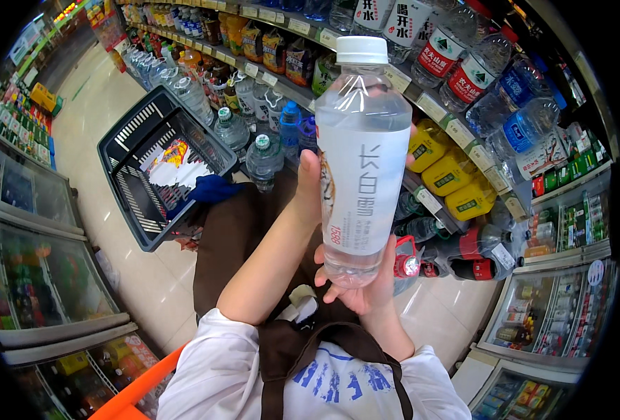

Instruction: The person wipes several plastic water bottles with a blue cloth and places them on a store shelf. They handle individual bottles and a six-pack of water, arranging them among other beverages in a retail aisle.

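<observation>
A clear plastic water bottle point(366, 189) with a white cap and a white label stands upright before me, close up. My left hand point(310, 183) grips it from the left, thumb along its side and fingers behind it, the tips showing at the right edge. Beneath it, my right hand point(366, 297) is wrapped round the base, fingers curled at the lower left. The bottle hides much of both hands. A dark shopping basket point(142, 231) is at the left by the shelves, with a white and yellow-red packet point(175, 155) in it.
Shelves point(303, 28) of bottled drinks run across the top and right. Large water bottles point(262, 157) stand on the floor beside the basket. Yellow bottles point(450, 171) and dark cola bottles point(474, 245) are at the right. Glass-fronted coolers point(44, 273) line the left; pale tiles point(89, 119) cover the floor.
</observation>
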A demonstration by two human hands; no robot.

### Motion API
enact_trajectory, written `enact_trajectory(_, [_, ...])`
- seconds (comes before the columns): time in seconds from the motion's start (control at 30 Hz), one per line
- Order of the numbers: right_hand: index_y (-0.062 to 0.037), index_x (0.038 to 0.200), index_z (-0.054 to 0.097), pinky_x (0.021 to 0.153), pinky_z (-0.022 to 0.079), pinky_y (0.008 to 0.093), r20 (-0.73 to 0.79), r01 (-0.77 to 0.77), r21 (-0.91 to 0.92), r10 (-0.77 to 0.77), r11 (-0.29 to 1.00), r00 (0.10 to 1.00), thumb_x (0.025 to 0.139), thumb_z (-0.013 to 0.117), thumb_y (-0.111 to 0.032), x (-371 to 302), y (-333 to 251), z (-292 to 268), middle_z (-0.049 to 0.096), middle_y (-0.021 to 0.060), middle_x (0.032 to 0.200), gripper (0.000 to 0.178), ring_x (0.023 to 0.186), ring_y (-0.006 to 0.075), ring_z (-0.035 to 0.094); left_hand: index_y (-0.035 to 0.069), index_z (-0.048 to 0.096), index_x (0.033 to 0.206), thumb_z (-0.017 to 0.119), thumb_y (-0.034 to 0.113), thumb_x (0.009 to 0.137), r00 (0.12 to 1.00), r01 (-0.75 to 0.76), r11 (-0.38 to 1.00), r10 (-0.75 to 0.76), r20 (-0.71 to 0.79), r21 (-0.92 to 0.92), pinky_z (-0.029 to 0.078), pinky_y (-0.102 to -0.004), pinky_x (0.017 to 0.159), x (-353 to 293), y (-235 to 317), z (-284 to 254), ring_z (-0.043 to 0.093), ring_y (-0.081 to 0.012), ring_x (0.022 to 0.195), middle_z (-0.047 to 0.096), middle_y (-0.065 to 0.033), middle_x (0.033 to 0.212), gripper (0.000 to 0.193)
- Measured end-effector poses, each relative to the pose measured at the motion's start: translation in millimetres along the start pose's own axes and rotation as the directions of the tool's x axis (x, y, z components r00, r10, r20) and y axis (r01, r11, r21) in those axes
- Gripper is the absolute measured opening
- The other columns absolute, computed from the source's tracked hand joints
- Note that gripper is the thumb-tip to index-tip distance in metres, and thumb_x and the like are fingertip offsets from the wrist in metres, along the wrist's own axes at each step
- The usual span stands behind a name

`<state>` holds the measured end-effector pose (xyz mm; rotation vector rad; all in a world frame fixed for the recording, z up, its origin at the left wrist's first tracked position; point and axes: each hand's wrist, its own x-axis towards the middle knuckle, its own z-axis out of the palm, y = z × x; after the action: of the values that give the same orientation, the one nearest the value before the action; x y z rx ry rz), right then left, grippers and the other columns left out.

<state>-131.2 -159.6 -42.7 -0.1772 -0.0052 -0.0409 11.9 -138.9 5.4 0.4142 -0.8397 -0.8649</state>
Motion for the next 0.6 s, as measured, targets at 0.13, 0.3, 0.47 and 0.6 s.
enact_trajectory(0.13, [-0.001, 0.126, 0.02, 0.063, 0.052, 0.0423, -0.096, 0.338, -0.575, -0.471, 0.745, 0.877, 0.071, 0.056, -0.052, -3, -4, 3, 0.044, 0.0208, 0.11, 0.083, 0.087, 0.0318, 0.055, 0.002, 0.015, 0.129, 0.036, 0.071, 0.068, 0.931, 0.029, 0.928, 0.11, -0.347, 0.37, 0.04, -0.0326, 0.085, -9, -2, 1, 0.039, -0.0253, 0.112, 0.031, -0.0156, 0.127, 0.095])
enact_trajectory(0.3, [0.0002, 0.128, 0.014, 0.082, 0.042, 0.035, 0.143, 0.534, -0.823, -0.838, 0.195, 0.527, 0.066, 0.071, -0.024, 9, -5, 11, 0.036, 0.0137, 0.118, 0.087, 0.104, 0.0236, 0.043, 0.001, 0.016, 0.129, 0.025, 0.075, 0.067, 0.945, 0.02, 0.95, 0.083, -0.315, 0.312, 0.029, -0.0348, 0.094, -21, 2, 24, 0.035, -0.0209, 0.116, 0.032, -0.0116, 0.128, 0.097])
enact_trajectory(0.47, [-0.0005, 0.13, 0.011, 0.09, 0.032, 0.0329, 0.347, 0.354, -0.914, -0.831, -0.196, 0.434, 0.063, 0.073, -0.016, 4, -1, 6, 0.031, 0.0127, 0.12, 0.092, 0.108, 0.022, 0.037, -0.003, 0.016, 0.128, 0.019, 0.08, 0.061, 0.96, -0.039, 0.987, 0.08, -0.269, 0.157, 0.032, -0.0389, 0.093, -21, -9, 18, 0.038, -0.0274, 0.113, 0.032, -0.0179, 0.126, 0.106])
enact_trajectory(0.6, [-0.0017, 0.131, 0.005, 0.092, 0.029, 0.0334, 0.363, 0.305, -0.922, -0.812, -0.24, 0.457, 0.068, 0.069, -0.016, 0, 4, 2, 0.03, 0.0131, 0.122, 0.09, 0.11, 0.0225, 0.035, -0.004, 0.013, 0.129, 0.019, 0.081, 0.059, 0.961, -0.035, 0.992, 0.066, -0.27, 0.119, 0.035, -0.0413, 0.091, -20, -12, 16, 0.04, -0.0319, 0.111, 0.031, -0.0202, 0.126, 0.11])
